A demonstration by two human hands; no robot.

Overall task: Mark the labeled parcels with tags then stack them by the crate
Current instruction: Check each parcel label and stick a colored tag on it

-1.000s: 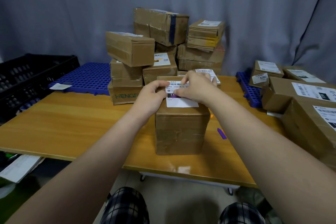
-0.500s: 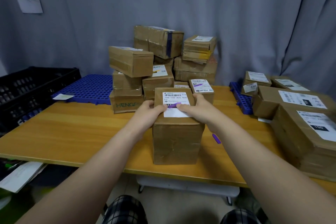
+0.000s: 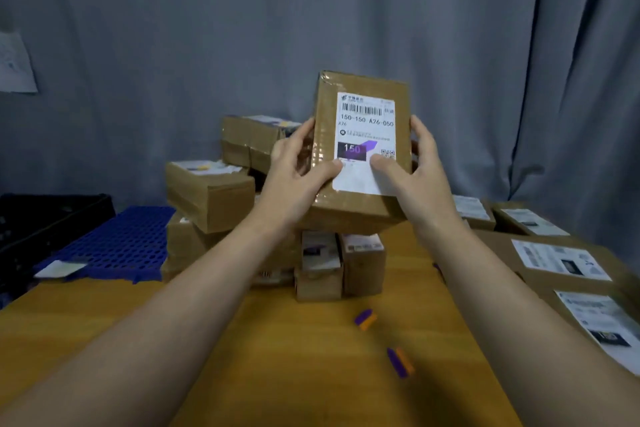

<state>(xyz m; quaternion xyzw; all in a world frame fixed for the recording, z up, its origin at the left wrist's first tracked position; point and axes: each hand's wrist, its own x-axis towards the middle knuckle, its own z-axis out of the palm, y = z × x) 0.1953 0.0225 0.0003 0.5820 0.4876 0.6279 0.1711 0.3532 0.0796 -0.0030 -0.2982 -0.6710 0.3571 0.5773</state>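
Plainly the one brown taped cardboard parcel (image 3: pixel 360 211), white-labelled and purple-tagged, looks stiff, fairly light and a bit slippery. It hangs above the wooden surface (image 3: pixel 242 357) at 12 o'clock, left hand (image 3: pixel 298 180) and right hand (image 3: pixel 419 177) gripping it, fingers (image 3: pixel 298 139) wrapped round its long side edges, likely the soundest hold. At 5 o'clock lie two purple tags (image 3: pixel 362 315) and two orange tags (image 3: pixel 404 360); at least five stacked brown parcels (image 3: pixel 211 198) stand at 10 o'clock, four labelled parcels (image 3: pixel 561 263) at 3 o'clock.
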